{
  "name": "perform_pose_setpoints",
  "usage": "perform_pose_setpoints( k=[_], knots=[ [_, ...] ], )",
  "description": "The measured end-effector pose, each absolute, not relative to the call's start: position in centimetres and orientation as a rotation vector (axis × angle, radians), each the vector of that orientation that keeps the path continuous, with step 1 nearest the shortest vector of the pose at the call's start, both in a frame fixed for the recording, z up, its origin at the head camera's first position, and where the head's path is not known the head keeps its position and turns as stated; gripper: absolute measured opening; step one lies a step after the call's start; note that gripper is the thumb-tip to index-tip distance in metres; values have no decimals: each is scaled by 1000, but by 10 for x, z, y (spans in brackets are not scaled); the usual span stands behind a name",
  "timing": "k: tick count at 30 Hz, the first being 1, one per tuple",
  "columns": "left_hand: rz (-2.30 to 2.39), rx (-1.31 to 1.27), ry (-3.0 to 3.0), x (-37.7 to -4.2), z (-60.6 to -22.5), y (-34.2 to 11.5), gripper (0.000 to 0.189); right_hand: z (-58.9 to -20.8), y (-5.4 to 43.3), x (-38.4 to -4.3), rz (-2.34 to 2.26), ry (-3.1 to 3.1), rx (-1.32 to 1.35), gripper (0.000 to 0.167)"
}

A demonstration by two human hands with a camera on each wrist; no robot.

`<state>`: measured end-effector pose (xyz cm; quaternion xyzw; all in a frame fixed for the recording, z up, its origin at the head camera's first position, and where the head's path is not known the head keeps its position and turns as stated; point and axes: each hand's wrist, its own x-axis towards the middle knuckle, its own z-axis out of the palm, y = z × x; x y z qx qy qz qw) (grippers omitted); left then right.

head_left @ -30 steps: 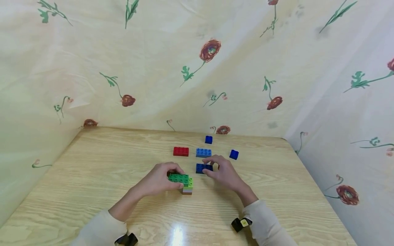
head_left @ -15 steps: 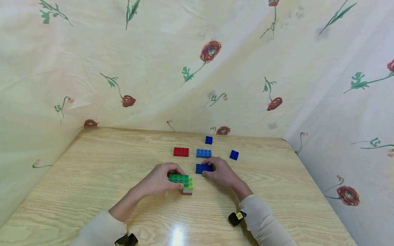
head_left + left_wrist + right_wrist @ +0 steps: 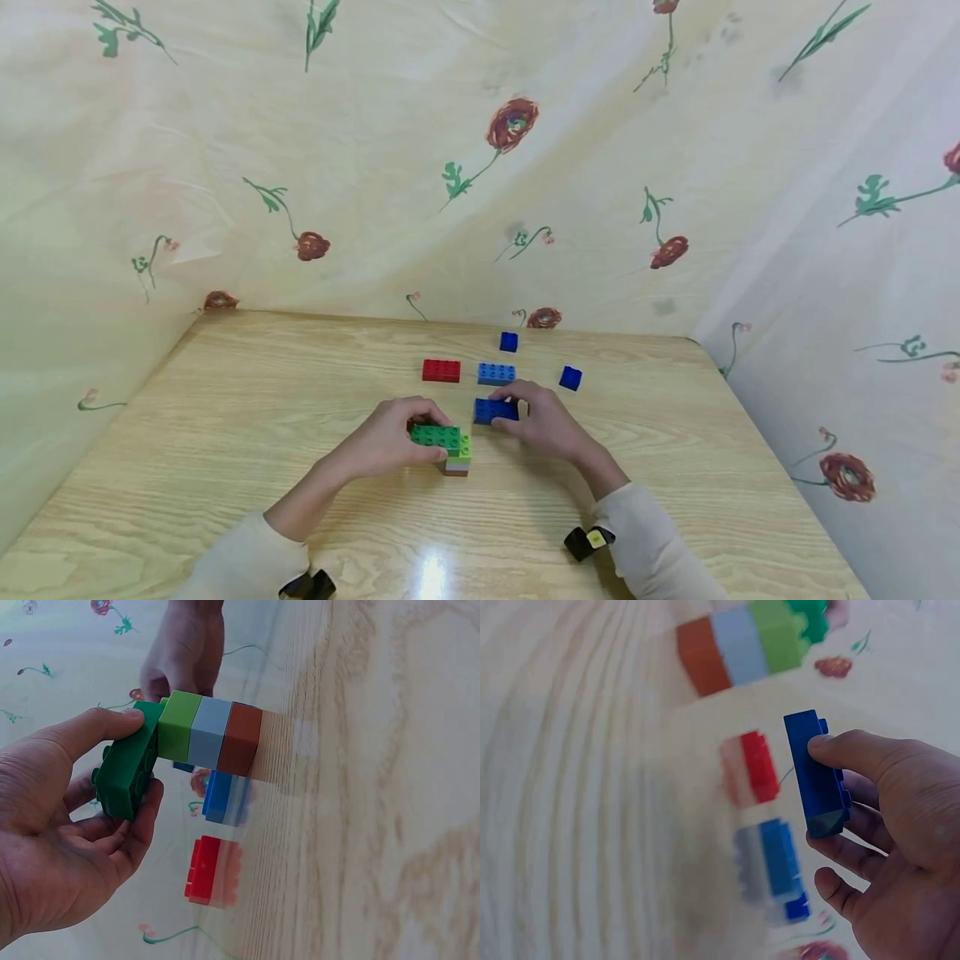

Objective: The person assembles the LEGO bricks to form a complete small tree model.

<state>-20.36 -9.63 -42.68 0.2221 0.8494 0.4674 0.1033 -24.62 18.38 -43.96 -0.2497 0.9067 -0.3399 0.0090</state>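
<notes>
My left hand [image 3: 395,439] grips a green building brick [image 3: 435,437] by its long sides. That brick sits on top of a stack and juts out to the left of it. Below it the stack has a lime brick [image 3: 178,726], a light grey brick [image 3: 209,733] and a brown brick [image 3: 240,739], which stands on the table. To the right, my right hand [image 3: 549,421] pinches a dark blue eight-stud brick [image 3: 814,774] between thumb and fingers. In the right wrist view this brick is off the tabletop, studs facing up toward the palm.
Behind the hands lie a red brick [image 3: 441,371] and a lighter blue brick [image 3: 497,373]. Two small blue bricks [image 3: 509,342] lie farther back and to the right. A flowered cloth [image 3: 360,167] hangs along the far edge and the sides of the wooden table [image 3: 262,400].
My right hand has closed its fingers on the dark blue brick and moved it slightly left. The left hand, green brick and stack have stayed in place.
</notes>
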Motion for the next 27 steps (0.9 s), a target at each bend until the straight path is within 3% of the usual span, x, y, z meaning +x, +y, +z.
perform_pose_setpoints(
  k=[11,27],
  knots=[
    [1393,693,2502,-203,-427,-98,27,-410,176,-213,-1057,2771,-964,33],
    [1415,688,2487,-200,-425,-97,25,-416,170,-202,-1106,2726,-1014,32]
  ],
)
